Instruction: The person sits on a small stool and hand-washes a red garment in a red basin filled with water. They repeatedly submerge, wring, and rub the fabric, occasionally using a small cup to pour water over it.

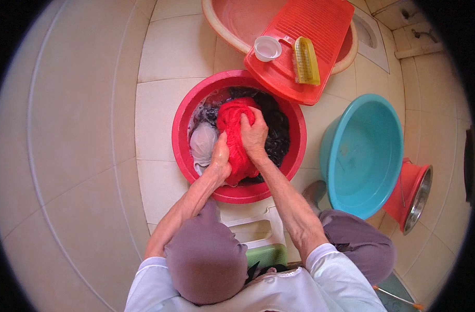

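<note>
Both of my hands grip a bunched red cloth point(237, 136) over a round red plastic basin point(181, 156). My left hand point(221, 156) holds its lower left side, the thumb pointing up along the fabric. Higher up on the right, my right hand point(255, 130) is closed around the cloth with its fingers curled over. Dark wet fabric point(278, 128) fills the basin's right and far sides. A pale cloth point(203, 141), bulging upward, lies in the basin left of the red one. Sudsy water shows along the left inner wall.
A red plastic washboard point(311, 23) slants from a large pink basin point(229, 23) onto the red basin's rim, carrying a clear plastic cup point(267, 48) and a yellow scrubbing brush point(307, 60). At right stand a teal basin point(368, 156) and a red bucket point(407, 195). A green-and-white plastic stool point(266, 253) is beneath me.
</note>
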### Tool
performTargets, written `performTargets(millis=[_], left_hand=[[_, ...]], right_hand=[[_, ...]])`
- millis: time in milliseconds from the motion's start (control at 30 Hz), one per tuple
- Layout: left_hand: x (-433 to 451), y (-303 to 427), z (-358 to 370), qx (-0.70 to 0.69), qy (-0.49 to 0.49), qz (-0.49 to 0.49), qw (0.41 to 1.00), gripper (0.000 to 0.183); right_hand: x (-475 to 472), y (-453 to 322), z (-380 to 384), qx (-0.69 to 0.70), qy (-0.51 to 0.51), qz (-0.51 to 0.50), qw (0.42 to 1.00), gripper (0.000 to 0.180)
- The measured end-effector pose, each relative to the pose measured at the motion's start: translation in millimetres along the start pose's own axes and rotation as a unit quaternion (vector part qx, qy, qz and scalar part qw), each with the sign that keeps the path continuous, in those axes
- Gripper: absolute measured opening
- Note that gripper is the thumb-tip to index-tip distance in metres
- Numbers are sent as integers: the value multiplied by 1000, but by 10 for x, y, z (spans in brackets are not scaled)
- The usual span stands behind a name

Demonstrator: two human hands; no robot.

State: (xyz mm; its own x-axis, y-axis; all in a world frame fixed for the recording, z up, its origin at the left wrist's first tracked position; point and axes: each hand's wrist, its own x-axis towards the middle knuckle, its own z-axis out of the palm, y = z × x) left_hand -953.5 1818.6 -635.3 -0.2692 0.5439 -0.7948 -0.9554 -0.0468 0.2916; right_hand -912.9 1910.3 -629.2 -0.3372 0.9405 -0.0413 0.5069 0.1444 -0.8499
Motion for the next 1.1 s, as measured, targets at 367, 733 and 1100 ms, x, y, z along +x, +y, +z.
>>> performTargets(millis=[367, 733, 1100], left_hand=[[-171, 407, -210, 531, -63, 314, 785, 44], [-70, 446, -184, 31, -102, 91, 990, 36], [-243, 219, 300, 76, 12, 44, 996, 40]], right_hand=[[-12, 580, -437, 9, -56, -99, 993, 65], [-138, -263, -580, 480, -118, 264, 828, 31], [-314, -505, -159, 29, -5, 48, 998, 39]])
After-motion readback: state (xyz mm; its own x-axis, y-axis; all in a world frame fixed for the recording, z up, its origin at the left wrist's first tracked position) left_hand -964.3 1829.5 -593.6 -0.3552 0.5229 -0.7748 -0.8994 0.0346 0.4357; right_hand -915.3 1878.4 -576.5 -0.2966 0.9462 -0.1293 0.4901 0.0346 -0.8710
